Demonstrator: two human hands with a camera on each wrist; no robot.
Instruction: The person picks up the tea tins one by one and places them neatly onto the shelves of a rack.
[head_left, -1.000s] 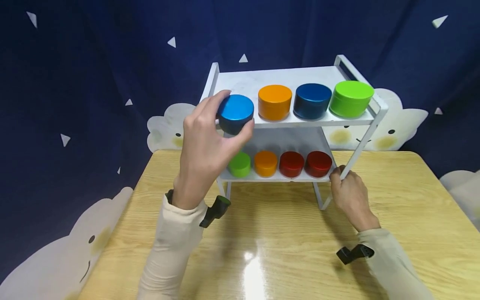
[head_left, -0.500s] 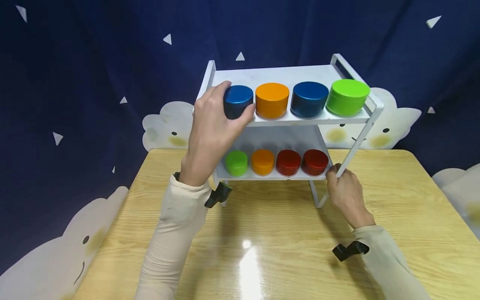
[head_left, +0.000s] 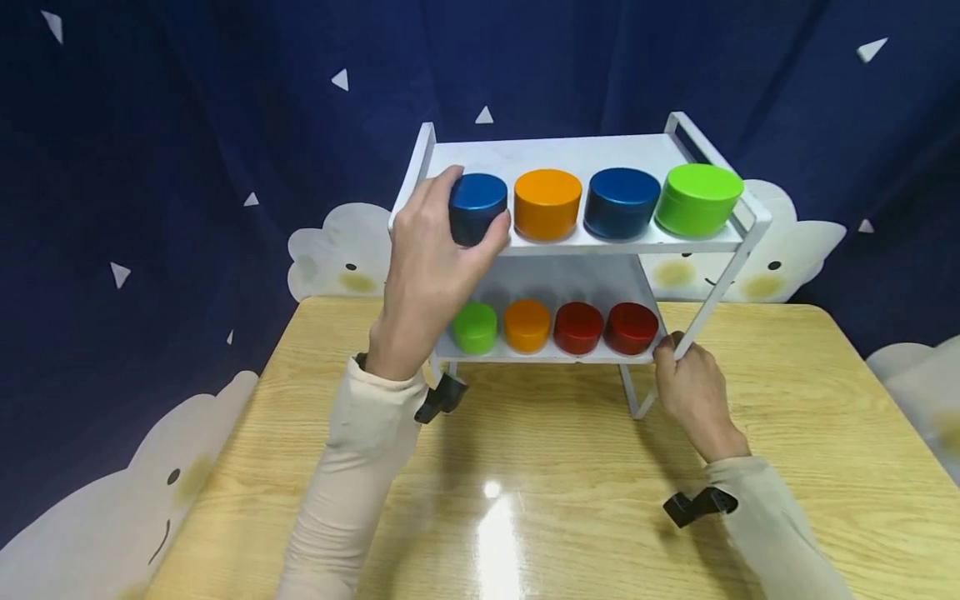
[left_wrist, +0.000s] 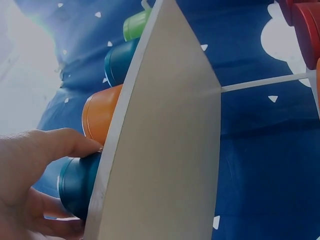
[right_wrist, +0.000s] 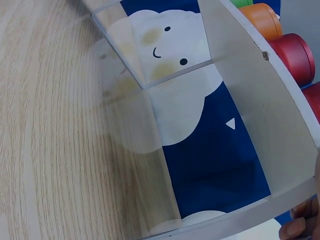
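Note:
My left hand (head_left: 429, 271) holds a round blue tin (head_left: 477, 204) between thumb and fingers at the left end of the top shelf. The left wrist view shows this blue tin (left_wrist: 80, 185) at the board's edge, with the thumb over its side. To its right on the same board stand an orange tin (head_left: 547, 208), another blue tin (head_left: 622, 208) and a light green tin (head_left: 700, 204). Low on the right side, my right hand (head_left: 693, 387) grips the white two-tier rack (head_left: 562, 152) by its leg; its fingers are partly hidden behind the frame.
On the lower shelf, a green tin (head_left: 475, 327), an orange tin (head_left: 527, 326) and two red tins (head_left: 578, 328) sit in a row. The rack stands on a wooden table (head_left: 555, 467). Behind hangs a dark blue curtain (head_left: 225, 100) with white triangles and clouds.
The left hand has brought the blue tin from in front of the top shelf back and up onto its left end, in line with the others. My right hand keeps its grip on the rack.

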